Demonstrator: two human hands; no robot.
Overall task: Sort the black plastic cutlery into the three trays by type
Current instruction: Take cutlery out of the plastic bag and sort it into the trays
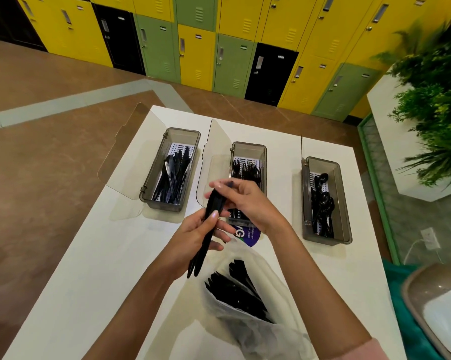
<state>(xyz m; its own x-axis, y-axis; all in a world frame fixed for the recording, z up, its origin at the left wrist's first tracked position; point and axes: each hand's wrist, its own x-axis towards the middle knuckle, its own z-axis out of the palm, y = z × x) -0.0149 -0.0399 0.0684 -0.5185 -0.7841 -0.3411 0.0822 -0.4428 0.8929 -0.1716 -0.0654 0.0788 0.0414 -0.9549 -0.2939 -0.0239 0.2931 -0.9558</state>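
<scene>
View from above a white tabletop (94, 255) w/ three open trays: knives in left tray (151, 188), forks in middle tray (262, 162), spoons in right tray (342, 203). Left hand (193, 235) grips a small bundle of black cutlery (206, 242); right hand (247, 201) pinches its top end. Type unclear. More waits in a clear bag (245, 307) nearby. Mid-sort; next, prob. separate one piece, then drop it in the matching tray.

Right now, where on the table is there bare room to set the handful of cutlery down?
The widest bare patch is the table left of the bag, in front of the knife tray. A narrower strip runs between the fork tray and the spoon tray. Under both hands, by the bag, it is crowded.
</scene>
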